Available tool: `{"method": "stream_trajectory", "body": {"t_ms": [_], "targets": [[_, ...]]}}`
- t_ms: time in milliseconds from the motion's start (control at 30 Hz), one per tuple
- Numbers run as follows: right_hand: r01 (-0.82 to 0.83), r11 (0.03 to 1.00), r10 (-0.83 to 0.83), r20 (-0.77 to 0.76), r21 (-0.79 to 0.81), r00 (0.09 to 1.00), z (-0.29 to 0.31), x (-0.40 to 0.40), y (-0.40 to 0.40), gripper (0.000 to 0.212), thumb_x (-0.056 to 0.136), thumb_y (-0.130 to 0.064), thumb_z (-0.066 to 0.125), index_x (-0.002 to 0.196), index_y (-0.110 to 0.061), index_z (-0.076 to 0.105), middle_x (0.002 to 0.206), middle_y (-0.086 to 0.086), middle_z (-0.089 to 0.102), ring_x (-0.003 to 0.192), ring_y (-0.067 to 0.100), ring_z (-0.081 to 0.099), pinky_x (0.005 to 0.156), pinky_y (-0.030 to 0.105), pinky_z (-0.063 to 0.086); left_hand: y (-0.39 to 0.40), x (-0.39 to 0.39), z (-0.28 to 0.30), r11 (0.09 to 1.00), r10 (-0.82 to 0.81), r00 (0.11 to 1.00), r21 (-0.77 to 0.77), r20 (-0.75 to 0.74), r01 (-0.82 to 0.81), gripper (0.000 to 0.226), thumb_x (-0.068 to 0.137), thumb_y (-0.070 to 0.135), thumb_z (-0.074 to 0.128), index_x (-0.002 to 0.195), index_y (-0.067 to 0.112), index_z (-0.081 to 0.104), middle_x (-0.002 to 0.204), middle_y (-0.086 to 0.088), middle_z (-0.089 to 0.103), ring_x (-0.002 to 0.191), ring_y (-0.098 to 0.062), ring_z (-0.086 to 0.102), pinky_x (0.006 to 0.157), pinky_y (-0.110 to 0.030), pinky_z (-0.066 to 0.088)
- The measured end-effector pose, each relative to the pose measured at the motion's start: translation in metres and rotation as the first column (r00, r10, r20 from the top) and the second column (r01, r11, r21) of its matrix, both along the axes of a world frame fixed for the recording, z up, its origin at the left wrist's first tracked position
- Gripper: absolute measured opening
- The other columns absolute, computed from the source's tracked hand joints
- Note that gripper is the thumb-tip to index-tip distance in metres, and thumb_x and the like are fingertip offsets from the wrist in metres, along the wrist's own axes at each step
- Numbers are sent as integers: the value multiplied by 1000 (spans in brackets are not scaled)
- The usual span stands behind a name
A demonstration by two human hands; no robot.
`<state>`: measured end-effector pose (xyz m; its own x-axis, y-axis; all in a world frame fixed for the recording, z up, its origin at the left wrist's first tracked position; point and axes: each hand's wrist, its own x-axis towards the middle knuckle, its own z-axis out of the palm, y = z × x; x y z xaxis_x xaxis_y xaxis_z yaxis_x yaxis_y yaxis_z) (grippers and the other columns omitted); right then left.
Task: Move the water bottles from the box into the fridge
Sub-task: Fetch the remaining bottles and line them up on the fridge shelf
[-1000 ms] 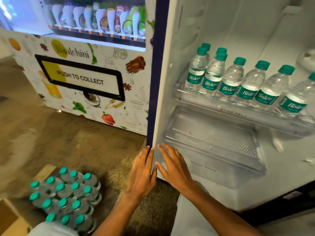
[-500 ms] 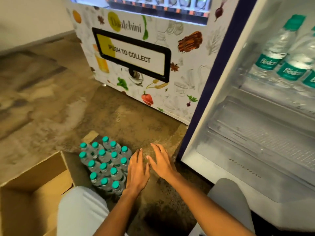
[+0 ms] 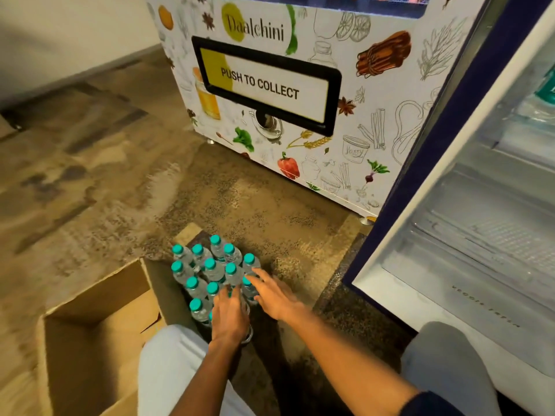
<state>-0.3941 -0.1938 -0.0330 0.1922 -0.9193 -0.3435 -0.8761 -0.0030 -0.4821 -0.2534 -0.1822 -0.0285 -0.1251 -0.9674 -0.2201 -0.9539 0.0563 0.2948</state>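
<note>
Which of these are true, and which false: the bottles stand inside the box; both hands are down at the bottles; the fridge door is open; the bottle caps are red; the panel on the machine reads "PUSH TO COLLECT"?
1. The bottles stand inside the box. False: they stand on the floor beside it.
2. Both hands are down at the bottles. True: the left hand lies over the near ones, and the right hand reaches their right edge.
3. The fridge door is open. True.
4. The bottle caps are red. False: they are teal.
5. The panel on the machine reads "PUSH TO COLLECT". True.
</note>
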Motion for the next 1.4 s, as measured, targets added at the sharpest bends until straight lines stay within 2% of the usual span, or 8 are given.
{"method": "stream_trajectory", "body": {"t_ms": [167, 300, 467, 533, 600, 700, 1067, 1400], "targets": [[-163, 987, 163, -192, 14, 968, 2, 10, -8, 85, 87, 8, 58, 156, -22, 19, 165, -5, -2, 139, 39, 33, 105, 51, 42, -11, 12, -12, 996, -76, 997, 49, 19, 75, 51, 87, 5, 59, 137, 9, 51, 136, -18, 47, 122, -33, 50, 103, -39, 46], [-146, 987, 131, -206, -61, 970, 3, 12, -4, 66, 89, 9, 54, 148, -13, 35, 157, 9, 20, 125, 41, 47, 101, 49, 46, -12, 12, -14, 995, -84, 996, 50, 22, 82, 46, 86, 3, 61, 131, 13, 56, 131, -15, 47, 118, -32, 53, 100, -38, 48], [-74, 978, 50, -121, -198, 991, -18, -4, 18, 35, 101, -33, 37, 130, -16, 47, 108, -2, 51, 105, 28, 56, 86, 37, 42, -11, 8, -16, 994, -99, 995, 50, 10, 98, 42, 86, -1, 55, 125, 14, 58, 133, -17, 43, 119, -33, 52, 101, -38, 46], [-20, 986, 4, -98, -168, 995, -24, -12, 29, 36, 98, -38, 34, 127, -21, 47, 113, -1, 54, 102, 25, 54, 84, 40, 42, -11, 6, -16, 994, -97, 995, 53, 27, 96, 42, 87, -3, 52, 124, 15, 56, 132, -18, 43, 118, -32, 53, 100, -37, 47], [50, 997, -55, -99, -53, 994, -24, -18, 37, 26, 97, -19, 44, 122, -18, 50, 122, 7, 51, 101, 29, 56, 83, 43, 46, -10, 5, -15, 993, -109, 992, 50, 57, 106, 41, 88, -2, 52, 126, 15, 54, 132, -17, 43, 116, -31, 54, 99, -37, 48], [186, 982, -186, -20, 42, 982, -22, -33, 45, 41, 86, 11, 56, 117, -16, 53, 130, 4, 39, 104, 25, 54, 88, 37, 51, -11, 2, -14, 989, -146, 983, 56, 111, 140, 42, 89, 3, 56, 129, 16, 51, 132, -16, 44, 114, -30, 55, 97, -38, 50], [372, 921, -377, 25, 112, 926, 6, -105, 49, 42, 87, -2, 69, 125, -18, 60, 138, 5, 42, 118, 22, 52, 104, 33, 47, -21, -48, 19, 914, -405, 912, 54, 58, 402, 48, 90, 15, 60, 135, 12, 46, 133, -10, 47, 115, -31, 55, 93, -40, 49], [397, 918, -395, 103, 2, 913, 87, -169, 62, 20, 77, -21, 82, 86, -29, 66, 113, 1, 62, 102, 18, 60, 88, 31, 53, -26, -111, 83, 764, -642, 764, 24, -64, 645, 31, 79, 22, 69, 109, 18, 62, 112, -2, 51, 102, -22, 54, 84, -31, 48]]}}
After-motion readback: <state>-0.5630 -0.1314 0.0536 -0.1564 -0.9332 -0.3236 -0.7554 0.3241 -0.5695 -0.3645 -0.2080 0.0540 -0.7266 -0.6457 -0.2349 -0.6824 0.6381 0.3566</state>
